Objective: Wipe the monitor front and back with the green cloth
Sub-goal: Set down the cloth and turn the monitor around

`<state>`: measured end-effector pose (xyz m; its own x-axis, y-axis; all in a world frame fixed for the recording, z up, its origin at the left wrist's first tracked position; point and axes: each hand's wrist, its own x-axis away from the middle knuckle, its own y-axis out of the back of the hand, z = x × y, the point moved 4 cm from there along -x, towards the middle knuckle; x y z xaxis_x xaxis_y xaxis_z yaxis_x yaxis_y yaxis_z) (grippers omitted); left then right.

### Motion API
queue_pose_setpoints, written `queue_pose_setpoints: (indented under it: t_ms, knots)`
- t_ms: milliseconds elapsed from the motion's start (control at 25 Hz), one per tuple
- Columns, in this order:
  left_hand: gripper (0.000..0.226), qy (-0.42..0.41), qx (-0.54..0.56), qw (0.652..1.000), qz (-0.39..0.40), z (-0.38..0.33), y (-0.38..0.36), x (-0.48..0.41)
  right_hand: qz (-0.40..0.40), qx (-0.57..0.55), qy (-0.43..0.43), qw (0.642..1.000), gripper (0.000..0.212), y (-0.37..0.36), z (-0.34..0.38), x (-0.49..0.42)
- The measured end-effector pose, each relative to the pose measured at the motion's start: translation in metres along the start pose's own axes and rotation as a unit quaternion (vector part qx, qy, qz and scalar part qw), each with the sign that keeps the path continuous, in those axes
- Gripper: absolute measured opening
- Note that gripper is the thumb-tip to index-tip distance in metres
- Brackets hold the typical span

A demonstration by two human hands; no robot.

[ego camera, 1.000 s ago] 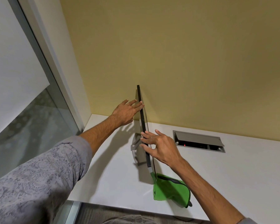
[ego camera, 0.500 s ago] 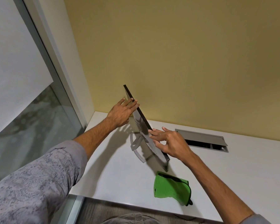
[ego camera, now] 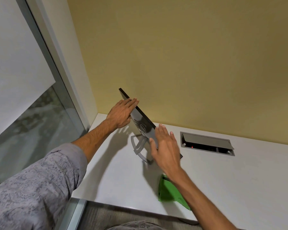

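Note:
The thin dark monitor [ego camera: 144, 125] stands on its grey stand [ego camera: 138, 147] on the white desk [ego camera: 239, 180], turned at an angle so its glossy back with a round logo faces me. My left hand [ego camera: 121, 113] holds its far upper edge, fingers laid over the rim. My right hand [ego camera: 166, 150] grips the near end, thumb on the back and fingers reaching over the top edge; it is slightly blurred. The green cloth [ego camera: 168, 191] lies folded on the desk near the front edge, partly hidden under my right forearm.
A grey cable hatch [ego camera: 206, 143] sits half open in the desk to the right of the monitor. A yellow wall [ego camera: 189, 63] runs close behind the desk. A glass window with a white blind [ego camera: 15, 72] borders the left side.
Both hands have swung the monitor round from edge-on, its near end moving right, so its back now faces me. The green cloth has stayed where it lies.

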<state>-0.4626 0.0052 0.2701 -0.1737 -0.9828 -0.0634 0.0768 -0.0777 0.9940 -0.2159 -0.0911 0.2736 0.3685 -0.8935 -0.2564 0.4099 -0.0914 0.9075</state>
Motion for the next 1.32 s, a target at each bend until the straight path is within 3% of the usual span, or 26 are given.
queue_pose_setpoints:
  t_ms: [120,240,920,1320]
  knots:
    - [0.092,0.011,-0.044,0.997,0.066,0.011,0.000,-0.013,0.081,0.074,-0.112,0.988,0.094,-0.029,0.021,0.008]
    - [0.098,0.006,-0.060,0.994,0.092,0.015,-0.005,-0.019,0.084,0.110,-0.131,0.982,0.102,-0.039,0.021,0.010]
    - [0.102,0.023,-0.062,0.998,0.010,0.013,-0.019,0.012,0.096,0.199,-0.082,0.972,0.081,-0.031,-0.043,-0.004]
    - [0.107,0.032,0.020,0.996,-0.075,-0.005,-0.039,0.040,0.184,0.205,-0.116,0.954,0.080,-0.014,-0.078,-0.033]
